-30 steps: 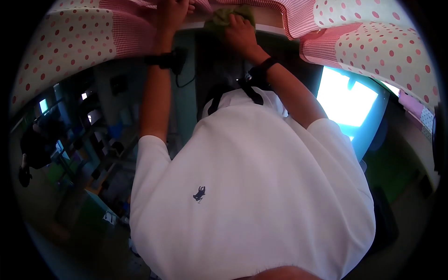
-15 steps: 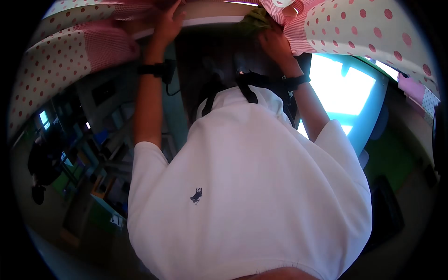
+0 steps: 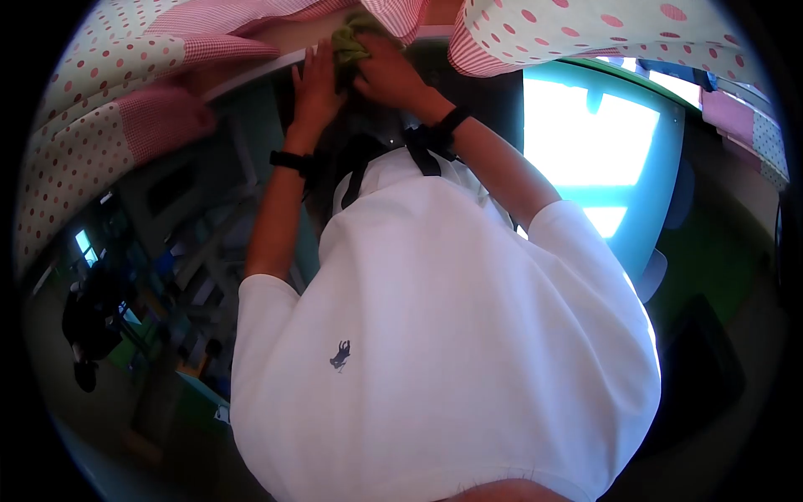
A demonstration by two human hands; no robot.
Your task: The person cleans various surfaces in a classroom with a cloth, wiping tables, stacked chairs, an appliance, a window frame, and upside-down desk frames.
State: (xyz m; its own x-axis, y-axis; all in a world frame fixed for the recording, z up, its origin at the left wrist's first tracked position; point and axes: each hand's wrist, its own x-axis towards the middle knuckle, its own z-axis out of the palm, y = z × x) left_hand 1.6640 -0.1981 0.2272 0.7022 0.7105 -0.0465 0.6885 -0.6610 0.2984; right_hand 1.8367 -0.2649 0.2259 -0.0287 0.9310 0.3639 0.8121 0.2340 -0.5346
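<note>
A crumpled green cloth (image 3: 355,35) lies at the edge of a ledge (image 3: 284,38) at the top of the view. My right hand (image 3: 390,74) is closed on it, fingers pressing it against the ledge; some fingertips are hidden by the cloth. Just left of it, my left hand (image 3: 318,90) rests with stretched fingers on the pale front edge of the ledge. Its fingers are close beside the cloth; whether they touch it I cannot tell. Both wrists wear black bands.
Polka-dot curtains with pink checked trim hang at the left (image 3: 159,113) and right (image 3: 577,29), over parts of the ledge. A brightly lit bluish tabletop (image 3: 652,209) stands on my right, with chairs by it. A person in dark clothes (image 3: 90,322) is far left.
My right hand has moved left along the ledge with the green cloth, coming close to my left hand. My left hand has shifted slightly right and down.
</note>
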